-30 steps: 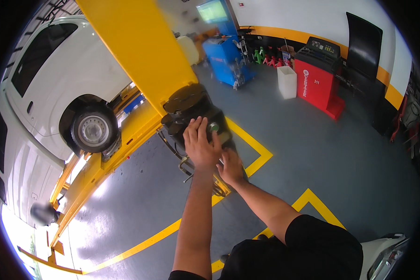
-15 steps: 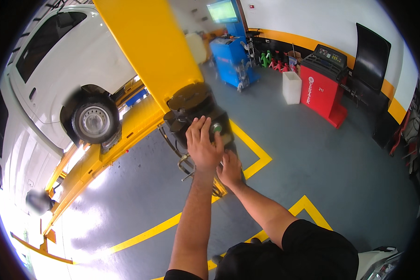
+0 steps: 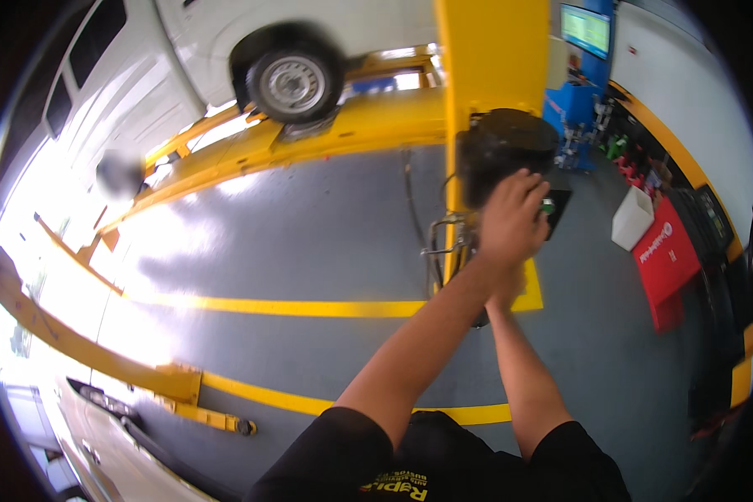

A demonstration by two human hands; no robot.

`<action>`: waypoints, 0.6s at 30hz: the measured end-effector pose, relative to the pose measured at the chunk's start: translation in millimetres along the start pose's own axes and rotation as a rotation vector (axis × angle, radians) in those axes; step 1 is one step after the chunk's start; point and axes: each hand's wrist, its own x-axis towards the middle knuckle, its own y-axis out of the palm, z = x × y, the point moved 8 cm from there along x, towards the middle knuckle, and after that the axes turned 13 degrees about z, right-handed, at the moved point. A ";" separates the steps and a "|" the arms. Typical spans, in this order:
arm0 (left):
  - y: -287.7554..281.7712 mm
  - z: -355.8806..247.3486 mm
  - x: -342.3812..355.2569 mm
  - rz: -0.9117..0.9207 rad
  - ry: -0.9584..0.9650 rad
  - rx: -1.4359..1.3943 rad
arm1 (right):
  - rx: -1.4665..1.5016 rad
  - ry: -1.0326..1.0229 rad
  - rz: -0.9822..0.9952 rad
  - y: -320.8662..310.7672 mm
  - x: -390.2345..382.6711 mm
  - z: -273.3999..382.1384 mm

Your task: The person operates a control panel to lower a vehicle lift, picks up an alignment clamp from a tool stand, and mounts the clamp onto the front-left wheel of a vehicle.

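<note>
A yellow lift column (image 3: 495, 58) rises at the upper right of the middle, with a black round-topped housing (image 3: 510, 142) on its side. Below this sits a black control box with a green button (image 3: 547, 206). Over the front of the box lies my left hand (image 3: 514, 219), fingers stretched out and resting near the button. My right hand (image 3: 504, 293) is lower, at the underside of the box, mostly covered by my left wrist; its fingers are hidden. A bent metal pipe frame (image 3: 443, 234) and dark hoses hang beside the column, left of my hands.
A white vehicle (image 3: 201, 50) stands on a yellow lift runway (image 3: 376, 117) at the upper left. A yellow ramp arm (image 3: 92, 347) lies at the lower left, above a pale car (image 3: 117, 456). To the right are a white bin (image 3: 633, 219), a red machine (image 3: 669, 251) and a blue cabinet (image 3: 567, 109).
The view has swung left, so the column and both hands appear further right. My left hand stays on the box; my right hand has become largely hidden behind my left wrist.
</note>
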 end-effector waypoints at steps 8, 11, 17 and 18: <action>-10.8 -3.4 1.8 -0.057 0.001 -0.039 | 0.038 0.028 0.111 33.3 9.9 -9.3; -1.5 -7.8 4.9 -0.005 0.042 -0.056 | 0.067 0.003 0.108 28.2 7.3 -27.0; 3.9 -12.8 -0.2 -0.009 0.067 -0.170 | 0.410 0.040 0.272 -35.7 -31.1 -89.6; 9.4 -11.5 2.2 0.000 0.079 -0.169 | 0.490 0.101 0.305 -53.6 -32.3 -104.7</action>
